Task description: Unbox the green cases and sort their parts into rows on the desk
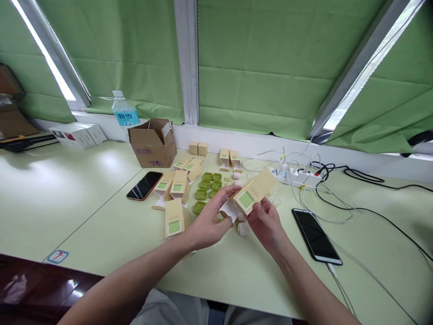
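Both hands hold one small tan carton (254,191) with a green square label, tilted above the pale green table (101,216). My left hand (207,221) pinches the carton's open lower-left end, where a white flap shows. My right hand (265,223) grips its lower edge from beneath, thumb on the front face. Just left of my left hand stands another tan carton (174,217) with a green label. Behind it sit several more such cartons (172,184) and several small green cases (207,186). A small white piece (242,229) lies on the table between my hands.
A dark phone (145,185) lies left of the cartons; a second phone (316,234) on a cable lies right of my hands. An open brown box (154,142), a water bottle (124,113), white boxes (78,134) and a power strip (297,176) with tangled cables line the back.
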### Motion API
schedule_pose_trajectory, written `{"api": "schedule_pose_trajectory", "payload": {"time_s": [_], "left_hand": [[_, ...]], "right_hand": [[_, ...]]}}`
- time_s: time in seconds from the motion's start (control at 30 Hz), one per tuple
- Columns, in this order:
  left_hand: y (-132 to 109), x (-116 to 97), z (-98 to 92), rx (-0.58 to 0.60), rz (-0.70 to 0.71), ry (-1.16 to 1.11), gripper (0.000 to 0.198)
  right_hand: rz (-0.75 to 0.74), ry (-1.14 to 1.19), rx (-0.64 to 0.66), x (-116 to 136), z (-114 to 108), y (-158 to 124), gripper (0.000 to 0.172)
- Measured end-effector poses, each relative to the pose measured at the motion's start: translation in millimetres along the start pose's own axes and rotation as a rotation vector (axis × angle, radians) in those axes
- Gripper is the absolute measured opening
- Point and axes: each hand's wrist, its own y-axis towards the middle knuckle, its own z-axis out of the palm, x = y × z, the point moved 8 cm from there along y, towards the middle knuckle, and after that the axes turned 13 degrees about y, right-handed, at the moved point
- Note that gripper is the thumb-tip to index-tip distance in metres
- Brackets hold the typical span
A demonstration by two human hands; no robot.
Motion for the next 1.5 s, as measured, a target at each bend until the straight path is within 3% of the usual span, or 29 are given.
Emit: {"api": "schedule_pose_trajectory", "payload": {"time_s": [0.17,0.33,0.5,0.67,0.87,1.03,1.17,1.27,1.4,1.5], "left_hand": [[0.5,0.6,-9.4,-0.094,-0.019,0.143,0.041],[1.1,5.1,-8.0,-0.082,-0.020,0.283,0.042],[1.3,7.7,-13.4,-0.161,-0.027,0.441,0.037],[6.4,11.1,-16.3,-0.164,-0.056,0.308,0.032],[9.2,15.9,-8.4,-0.065,-0.097,0.202,0.058],[7.8,17.0,-6.6,-0.077,-0.070,0.131,0.036],[10.5,20.4,-3.7,-0.012,-0.115,-0.058,0.034],[13.2,19.6,-9.0,-0.017,-0.120,0.053,0.024],[16.5,20.4,-16.2,-0.011,-0.148,0.339,0.034],[27.6,28.7,-30.3,-0.007,-0.255,0.319,0.029]], "right_hand": [[0.031,0.005,-0.013,-3.1,0.8,-1.1,0.050],[0.041,0.017,-0.040,-4.6,-2.0,-0.2,0.050],[0.062,0.021,-0.008,-10.8,3.1,-0.5,0.051],[0.074,0.011,-0.081,-14.5,-8.2,0.1,0.049],[0.087,0.035,-0.179,-13.4,-22.0,0.5,0.051],[0.057,-0.059,-0.209,-7.5,-24.0,-0.4,0.051],[0.010,-0.105,-0.276,-0.3,-27.2,-1.9,0.046],[-0.040,-0.146,-0.293,5.4,-26.4,-3.7,0.043],[-0.048,-0.229,-0.285,6.5,-23.7,-5.1,0.044],[-0.028,-0.243,-0.259,6.8,-20.2,-5.0,0.052]]}}
